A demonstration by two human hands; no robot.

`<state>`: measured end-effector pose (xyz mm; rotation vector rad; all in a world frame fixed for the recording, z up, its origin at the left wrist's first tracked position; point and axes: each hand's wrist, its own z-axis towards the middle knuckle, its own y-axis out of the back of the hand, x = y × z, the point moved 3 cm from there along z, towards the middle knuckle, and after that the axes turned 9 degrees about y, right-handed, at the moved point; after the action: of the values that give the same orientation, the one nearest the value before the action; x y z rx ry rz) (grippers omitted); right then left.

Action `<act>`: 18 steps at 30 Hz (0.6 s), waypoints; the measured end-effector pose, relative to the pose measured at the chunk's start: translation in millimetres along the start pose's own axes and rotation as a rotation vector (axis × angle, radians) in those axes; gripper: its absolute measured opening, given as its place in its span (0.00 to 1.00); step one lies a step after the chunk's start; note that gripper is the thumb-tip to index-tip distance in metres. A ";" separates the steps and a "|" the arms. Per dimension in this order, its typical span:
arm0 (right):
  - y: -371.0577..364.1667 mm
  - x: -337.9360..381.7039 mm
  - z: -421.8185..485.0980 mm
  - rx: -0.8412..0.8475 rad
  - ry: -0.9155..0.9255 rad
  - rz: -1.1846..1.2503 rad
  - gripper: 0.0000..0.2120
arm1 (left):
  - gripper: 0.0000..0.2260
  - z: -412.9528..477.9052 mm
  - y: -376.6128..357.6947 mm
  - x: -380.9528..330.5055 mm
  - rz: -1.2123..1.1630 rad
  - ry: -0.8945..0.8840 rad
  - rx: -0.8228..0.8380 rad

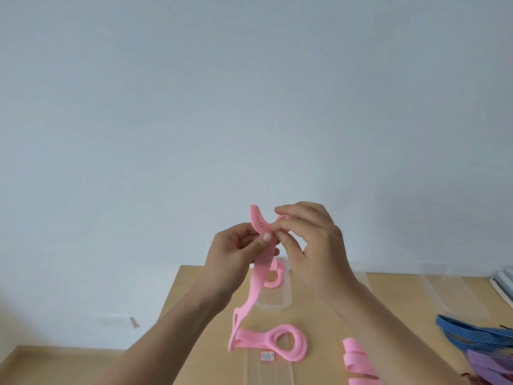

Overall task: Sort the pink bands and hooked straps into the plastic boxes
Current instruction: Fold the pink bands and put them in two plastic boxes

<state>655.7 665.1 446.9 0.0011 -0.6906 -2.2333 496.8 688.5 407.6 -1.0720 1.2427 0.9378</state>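
Head view, near to far. At the near edge of the wooden table lies a folded pink band, with blue bands and purple bands heaped well apart to the right. The pink strap has its ring end resting on the table; from there its long axis climbs up and away to both raised hands. The left hand pinches the strap between thumb and fingers just below its toothed tip. The right hand pinches the same tip from the other side, fingers curled. Below and just beyond the pinch, between the two wrists, stands a clear plastic box holding a pink ring piece (probably the matching sort). A second clear box sits further right. Judgement: the strap must go forward and down, its trailing ring end lifted clear first.
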 end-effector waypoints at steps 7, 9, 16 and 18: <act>-6.8 7.4 2.5 0.006 -0.011 -0.031 0.06 | 0.08 0.5 3.0 4.1 -0.017 -0.024 0.016; -7.2 8.1 4.7 -0.005 -0.030 -0.039 0.08 | 0.10 0.9 4.2 5.6 -0.003 -0.031 0.023; -13.7 8.7 9.0 0.173 -0.048 -0.123 0.12 | 0.11 2.2 9.3 10.3 0.026 -0.022 -0.016; -14.6 9.4 10.3 0.211 -0.031 -0.109 0.09 | 0.11 2.6 10.0 10.7 0.023 -0.024 -0.025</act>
<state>636.9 671.6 450.7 0.1118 -0.9613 -2.2571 489.1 693.4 395.9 -1.0655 1.2287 0.9832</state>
